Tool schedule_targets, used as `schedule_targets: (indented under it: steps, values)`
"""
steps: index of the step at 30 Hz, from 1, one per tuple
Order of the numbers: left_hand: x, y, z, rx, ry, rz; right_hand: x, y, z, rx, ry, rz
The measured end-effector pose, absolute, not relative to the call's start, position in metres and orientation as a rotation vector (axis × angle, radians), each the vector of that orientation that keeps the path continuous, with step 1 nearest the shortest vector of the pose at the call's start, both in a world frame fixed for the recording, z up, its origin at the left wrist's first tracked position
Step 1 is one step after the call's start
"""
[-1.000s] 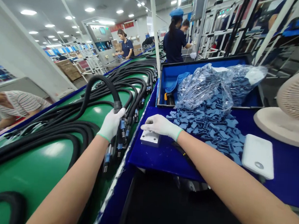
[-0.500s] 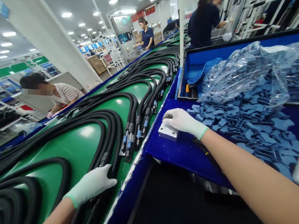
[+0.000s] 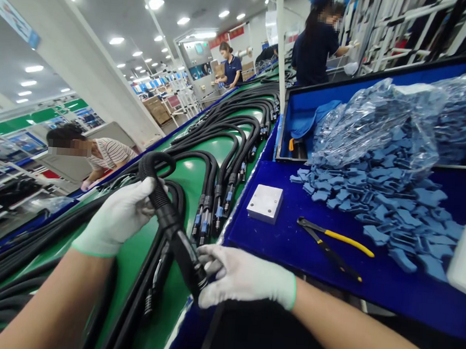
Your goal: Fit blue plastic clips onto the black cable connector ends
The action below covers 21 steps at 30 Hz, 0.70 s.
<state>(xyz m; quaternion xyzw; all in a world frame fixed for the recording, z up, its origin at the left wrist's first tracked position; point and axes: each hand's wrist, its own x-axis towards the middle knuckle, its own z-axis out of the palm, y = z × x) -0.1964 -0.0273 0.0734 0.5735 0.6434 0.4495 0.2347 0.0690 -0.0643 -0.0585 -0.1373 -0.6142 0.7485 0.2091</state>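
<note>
Both my hands wear white gloves and hold one black corrugated cable [image 3: 165,212] lifted off the green conveyor belt [image 3: 189,174]. My left hand [image 3: 118,217] is wrapped round the cable's upper bend. My right hand [image 3: 245,276] grips the cable's lower end, where a black sleeve covers the connector. More black cables with blue-tipped connectors [image 3: 215,194] lie in rows on the belt just beyond my hands.
On the blue work surface [image 3: 292,242] lie a white block [image 3: 265,202], yellow-handled pliers [image 3: 332,242] and a heap of blue plastic pieces [image 3: 390,207] spilling from clear bags [image 3: 372,126]. Another person leans in at the left; two people work farther along the line.
My right hand left the white block and came down to the cable end. My left hand lifted a cable from the belt. The pliers now show.
</note>
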Motion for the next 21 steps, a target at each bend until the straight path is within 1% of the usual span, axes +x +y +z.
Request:
schedule_targets:
  steps: [2, 3, 5, 6, 7, 8, 9, 10, 11, 13, 15, 16, 17, 19, 21]
  values:
    - [-0.182, -0.014, 0.074, 1.631, 1.768, 1.099, 0.068, -0.074, -0.066, -0.359, -1.450, 2.191]
    - [-0.175, -0.011, 0.074, 1.669, 1.812, 1.042, 0.073, -0.076, -0.069, -0.398, -1.364, 2.163]
    - [-0.156, -0.010, 0.068, 1.867, 2.001, 0.997, 0.091, -0.076, -0.073, -0.561, -1.345, 1.992]
    - [-0.146, -0.013, 0.063, 2.058, 2.062, 0.986, 0.104, -0.076, -0.072, -0.655, -1.407, 1.889]
    - [-0.135, -0.018, 0.055, 2.310, 2.023, 0.951, 0.118, -0.076, -0.070, -0.744, -1.511, 1.773]
    - [-0.124, -0.024, 0.046, 2.589, 1.865, 0.880, 0.133, -0.077, -0.065, -0.824, -1.641, 1.640]
    - [-0.113, -0.032, 0.035, 2.815, 1.559, 0.759, 0.147, -0.078, -0.059, -0.887, -1.787, 1.491]
    - [-0.103, -0.039, 0.023, 2.922, 1.226, 0.591, 0.161, -0.080, -0.051, -0.932, -1.932, 1.334]
    - [-0.095, -0.047, 0.010, 2.936, 1.005, 0.477, 0.173, -0.082, -0.043, -0.965, -2.061, 1.195]
    - [-0.081, -0.058, -0.014, 2.819, 0.899, 0.447, 0.196, -0.084, -0.028, -1.008, -2.235, 1.058]
    - [-0.072, -0.063, -0.032, 2.583, 1.091, 0.542, 0.216, -0.082, -0.022, -1.114, -2.261, 1.061]
    - [-0.067, -0.063, -0.037, 2.430, 1.236, 0.581, 0.225, -0.080, -0.023, -1.237, -2.231, 1.018]
    - [-0.063, -0.061, -0.039, 2.264, 1.385, 0.609, 0.232, -0.077, -0.028, -1.402, -2.201, 0.913]
    - [-0.053, -0.056, -0.037, 1.964, 1.611, 0.623, 0.240, -0.069, -0.045, -1.756, -2.194, 0.562]
    - [-0.042, -0.050, -0.029, 1.773, 1.680, 0.610, 0.241, -0.062, -0.065, -1.936, -2.305, 0.276]
